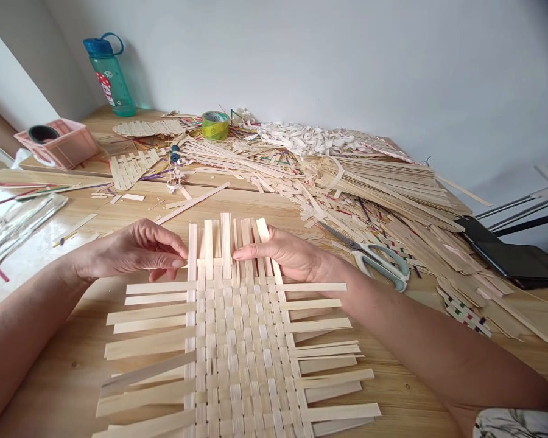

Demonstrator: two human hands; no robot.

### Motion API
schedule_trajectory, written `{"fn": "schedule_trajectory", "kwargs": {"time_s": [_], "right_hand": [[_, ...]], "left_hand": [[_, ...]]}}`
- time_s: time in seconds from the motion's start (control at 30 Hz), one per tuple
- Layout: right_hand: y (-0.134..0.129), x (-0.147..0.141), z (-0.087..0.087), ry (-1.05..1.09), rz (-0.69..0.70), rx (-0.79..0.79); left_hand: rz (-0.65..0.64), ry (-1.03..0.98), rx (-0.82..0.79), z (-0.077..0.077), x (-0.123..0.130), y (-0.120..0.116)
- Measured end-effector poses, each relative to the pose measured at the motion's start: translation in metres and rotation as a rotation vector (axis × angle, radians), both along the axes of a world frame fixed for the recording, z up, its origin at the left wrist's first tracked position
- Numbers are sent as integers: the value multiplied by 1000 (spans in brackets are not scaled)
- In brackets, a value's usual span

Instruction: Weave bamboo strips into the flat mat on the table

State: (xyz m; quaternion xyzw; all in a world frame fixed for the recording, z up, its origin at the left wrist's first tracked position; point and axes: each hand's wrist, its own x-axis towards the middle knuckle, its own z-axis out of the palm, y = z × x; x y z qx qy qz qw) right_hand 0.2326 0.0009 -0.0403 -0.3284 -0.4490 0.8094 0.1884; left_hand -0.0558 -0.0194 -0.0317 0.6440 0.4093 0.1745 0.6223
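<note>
A woven mat of pale wood strips (242, 340) lies in front of me, its loose strip ends sticking out left, right and at the far edge. At that far edge, a thin cross strip (212, 262) passes between the upright strip ends. My left hand (148, 248) pinches the left end of this strip between thumb and fingers. From the right, my right hand (283, 250) grips the upright ends, thumb in front and the other fingers partly hidden behind them.
Scissors (379, 261) lie right of the mat, near a dark flat object (506, 249). Behind are heaped strips (379, 182), a tape roll (215, 125), a pink basket (68, 149) and a teal bottle (112, 79). A plastic-wrapped bundle (22, 228) lies at left.
</note>
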Motion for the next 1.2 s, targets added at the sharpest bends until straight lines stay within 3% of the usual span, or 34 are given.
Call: {"fn": "schedule_trajectory", "kwargs": {"time_s": [0.33, 0.77, 1.0, 1.2], "right_hand": [[-1, 1, 0, 29, -3, -67], [7, 10, 4, -1, 31, 219], [6, 9, 7, 60, 128, 237], [2, 4, 3, 33, 74, 259]], "left_hand": [[-12, 51, -3, 3, 4, -1], [-23, 63, -63, 9, 2, 1], [-32, 29, -95, 9, 1, 1], [-53, 27, -85, 8, 0, 1]]}}
